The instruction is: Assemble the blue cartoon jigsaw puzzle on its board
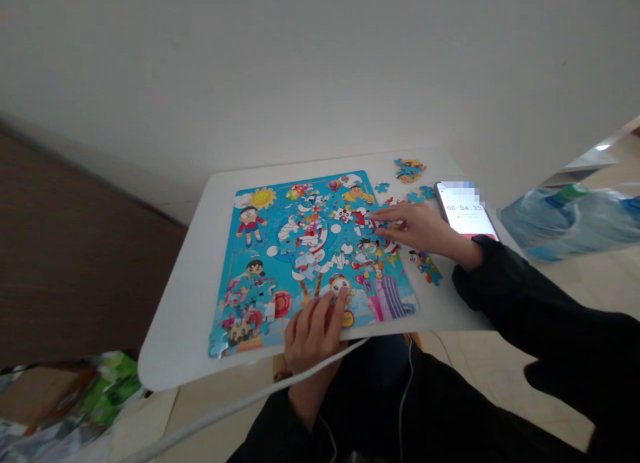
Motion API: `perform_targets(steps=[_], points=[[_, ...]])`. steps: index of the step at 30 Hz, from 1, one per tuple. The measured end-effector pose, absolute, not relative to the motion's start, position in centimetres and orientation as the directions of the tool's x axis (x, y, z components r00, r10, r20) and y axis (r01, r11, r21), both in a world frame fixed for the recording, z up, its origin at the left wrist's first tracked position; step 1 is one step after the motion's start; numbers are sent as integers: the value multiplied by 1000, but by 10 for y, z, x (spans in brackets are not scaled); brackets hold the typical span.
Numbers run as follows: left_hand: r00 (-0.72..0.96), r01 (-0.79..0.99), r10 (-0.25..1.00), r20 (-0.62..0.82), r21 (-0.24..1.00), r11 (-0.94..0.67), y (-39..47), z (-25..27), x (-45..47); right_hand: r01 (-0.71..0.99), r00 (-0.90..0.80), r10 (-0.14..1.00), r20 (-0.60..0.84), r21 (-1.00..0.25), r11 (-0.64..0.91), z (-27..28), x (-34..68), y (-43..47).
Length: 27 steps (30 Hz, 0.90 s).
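A blue cartoon jigsaw puzzle (273,296) lies in its flat tray on the white table, partly assembled, with loose pieces on its middle. My left hand (315,326) rests on the near edge, fingers stretched over the lower part of the picture. At the right side of the puzzle, my right hand (407,228) has its thumb and fingertips closed around the edge of a red-and-white puzzle piece (364,219). Close by lie a white panda-like piece (343,215) and more loose pieces (385,187). The fingers partly hide the held piece.
Right of the puzzle are a joined clump of pieces (410,171), a colourful piece (425,266) and a phone (465,213) showing a running timer. A white cable (240,406) crosses in front of the white table (183,303). A wall stands behind; a plastic bag (575,223) is at right.
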<state>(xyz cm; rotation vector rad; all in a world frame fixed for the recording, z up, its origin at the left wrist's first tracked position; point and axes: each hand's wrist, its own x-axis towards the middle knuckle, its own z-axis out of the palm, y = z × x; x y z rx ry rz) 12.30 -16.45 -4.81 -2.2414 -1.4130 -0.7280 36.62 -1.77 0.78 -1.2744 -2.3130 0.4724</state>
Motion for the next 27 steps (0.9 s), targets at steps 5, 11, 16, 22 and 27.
perform_targets(steps=[5,11,16,22,27], points=[[350,915,729,588,-50,-399,-166,-50,122,779,-371,889,268,-431,455,33,382,-20],[357,912,725,588,-51,-408,-166,-51,121,901,-405,912,-65,-200,385,41,434,-15],[364,912,748,556,-48,-408,-168,-51,119,882,-464,862,-203,-192,430,34,435,-21],[369,911,772,518,-36,-412,-169,-53,116,886,-462,863,-205,-142,441,29,424,-26],[370,912,761,532,-52,-407,-169,-55,116,903,-419,895,-155,-178,392,37,425,-18]])
